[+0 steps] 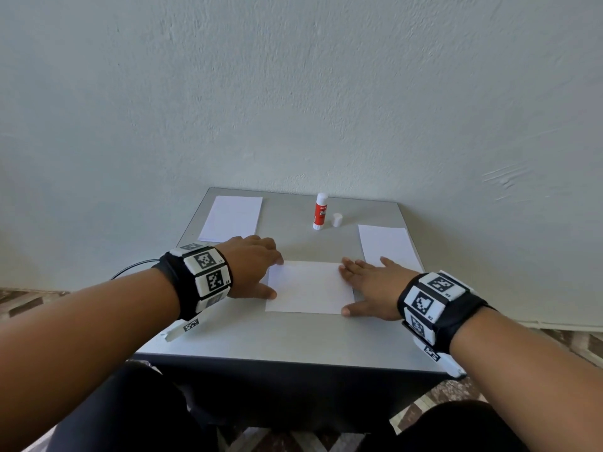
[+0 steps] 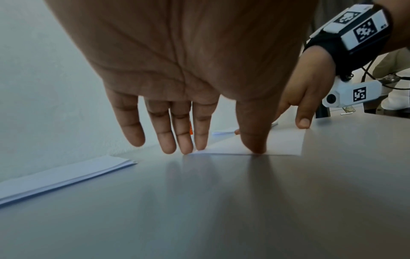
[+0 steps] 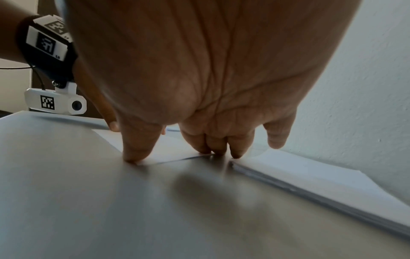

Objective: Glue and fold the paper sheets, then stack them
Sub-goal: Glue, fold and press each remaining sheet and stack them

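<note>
glue stick [image 1: 319, 212] red label, "GLUE STICK"

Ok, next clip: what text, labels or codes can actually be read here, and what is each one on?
"GLUE STICK", white letters on the red label of the glue stick; the small brand line above it is too blurred to read.
Wristbands: black-and-white square marker codes, patterns only; the tiny characters beside them are too small to read.
Paper sheets: blank.

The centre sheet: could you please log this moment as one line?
left hand open, on sheet left edge | right hand open, on right edge | glue stick uncapped, upright
</note>
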